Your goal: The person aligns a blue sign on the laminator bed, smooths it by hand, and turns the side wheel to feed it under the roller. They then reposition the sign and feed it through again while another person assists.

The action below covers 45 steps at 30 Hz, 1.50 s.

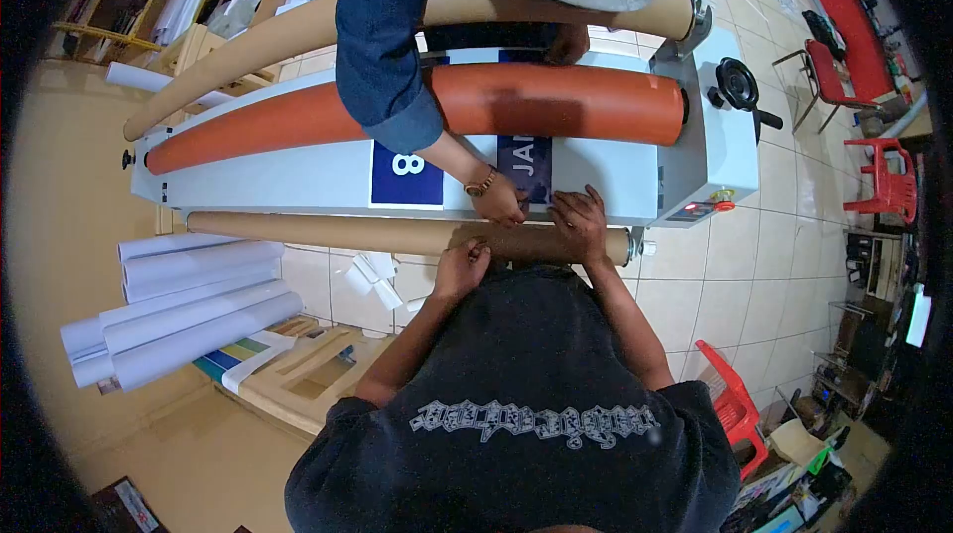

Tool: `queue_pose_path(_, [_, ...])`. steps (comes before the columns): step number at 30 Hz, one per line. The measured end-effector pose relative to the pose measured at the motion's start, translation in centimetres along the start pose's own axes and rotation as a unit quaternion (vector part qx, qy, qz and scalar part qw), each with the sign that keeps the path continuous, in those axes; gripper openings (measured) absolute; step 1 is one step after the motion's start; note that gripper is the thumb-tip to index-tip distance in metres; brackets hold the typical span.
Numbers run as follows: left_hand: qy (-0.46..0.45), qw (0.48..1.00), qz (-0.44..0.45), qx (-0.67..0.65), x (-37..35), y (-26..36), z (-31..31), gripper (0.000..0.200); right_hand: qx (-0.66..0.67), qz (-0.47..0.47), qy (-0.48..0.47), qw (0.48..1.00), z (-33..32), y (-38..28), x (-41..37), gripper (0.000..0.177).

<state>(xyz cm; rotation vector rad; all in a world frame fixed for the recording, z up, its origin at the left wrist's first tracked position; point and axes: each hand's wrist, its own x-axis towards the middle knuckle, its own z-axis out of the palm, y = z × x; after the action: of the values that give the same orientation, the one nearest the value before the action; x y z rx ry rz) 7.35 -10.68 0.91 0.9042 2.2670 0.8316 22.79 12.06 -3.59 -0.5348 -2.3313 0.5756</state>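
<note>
My left hand (pixel 462 270) is curled with thumb and fingers pressed together, beside the lower brown roller tube (pixel 397 233). Whatever it may pinch is too small to make out. My right hand (pixel 582 223) has its fingers apart, with the tips at the front edge of the white roller machine (pixel 611 171). A dark blue printed strip with white letters (pixel 524 161) passes under the orange roller (pixel 556 101). Across from me, a co-worker's hand (pixel 499 201) with a wristwatch pinches near the strip's front edge. The co-worker's other hand (pixel 568 44) is behind the orange roller.
A blue panel with a white 8 (pixel 407 176) lies on the machine bed. An upper brown tube (pixel 556 5) spans the back. At right are a black handwheel (pixel 737 84) and a red button (pixel 724 200). White paper rolls (pixel 189 300) lie left, a red chair (pixel 735 404) right.
</note>
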Motion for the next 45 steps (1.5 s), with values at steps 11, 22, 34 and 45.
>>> queue_pose_path(11, [0.128,0.954,0.212,0.171,1.0,1.8,0.1,0.029,-0.052,-0.037,-0.031,0.997,-0.2,0.0,0.1,0.031])
queue_pose_path(22, [0.07,0.953,0.222,0.194,2.0,2.2,0.3,0.047,-0.124,-0.02,-0.205,0.971,-2.3,-2.5,2.9,0.051])
queue_pose_path(34, [0.033,0.905,0.272,0.327,6.1,9.0,2.3,0.059,-0.11,0.001,-0.222,0.969,-2.0,-2.8,3.1,0.061])
queue_pose_path(45, [-0.038,0.921,0.187,0.34,6.7,10.7,2.8,0.052,-0.024,0.063,-0.278,0.958,-7.7,-4.5,6.4,0.059])
